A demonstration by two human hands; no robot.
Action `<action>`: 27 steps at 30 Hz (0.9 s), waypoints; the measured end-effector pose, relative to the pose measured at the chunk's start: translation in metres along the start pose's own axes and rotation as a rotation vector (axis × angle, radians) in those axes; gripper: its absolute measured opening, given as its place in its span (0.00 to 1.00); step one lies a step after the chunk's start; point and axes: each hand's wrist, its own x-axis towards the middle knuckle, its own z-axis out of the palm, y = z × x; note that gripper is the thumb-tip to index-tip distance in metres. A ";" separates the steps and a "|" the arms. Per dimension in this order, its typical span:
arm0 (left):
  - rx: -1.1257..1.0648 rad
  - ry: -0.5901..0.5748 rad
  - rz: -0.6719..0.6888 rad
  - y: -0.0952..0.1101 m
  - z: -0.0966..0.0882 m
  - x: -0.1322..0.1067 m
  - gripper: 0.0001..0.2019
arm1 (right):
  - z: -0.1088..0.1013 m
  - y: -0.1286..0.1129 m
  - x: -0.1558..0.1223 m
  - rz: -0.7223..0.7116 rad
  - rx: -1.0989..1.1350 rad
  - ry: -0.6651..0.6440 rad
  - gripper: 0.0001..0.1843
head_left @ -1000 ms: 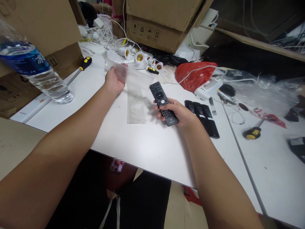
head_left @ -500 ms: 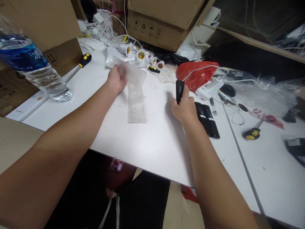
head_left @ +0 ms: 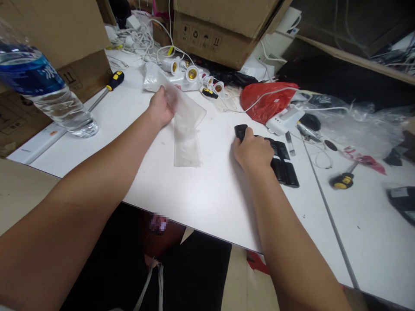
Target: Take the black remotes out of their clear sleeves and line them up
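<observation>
My left hand grips the upper end of a clear plastic sleeve bag that hangs down onto the white table. My right hand lies closed over a black remote control, pressing it face down on the table beside a row of other black remotes. Only the remote's far end shows past my fingers.
A water bottle stands at the left by cardboard boxes. A yellow-handled screwdriver, lamp sockets with white cables, a red bag, a white adapter and a second screwdriver lie around.
My right hand turned the remote over, carried it right and laid it down beside the row of remotes. My left hand lifted the bag's top end slightly.
</observation>
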 end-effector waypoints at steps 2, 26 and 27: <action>0.010 -0.014 0.001 -0.001 0.001 -0.001 0.23 | 0.001 0.004 0.002 0.010 0.000 0.011 0.27; 0.052 -0.010 -0.017 -0.003 -0.002 0.001 0.23 | 0.008 0.017 0.012 0.022 0.019 0.051 0.25; 0.060 -0.007 -0.013 -0.004 -0.001 0.000 0.23 | 0.010 0.017 0.013 0.010 0.026 0.062 0.25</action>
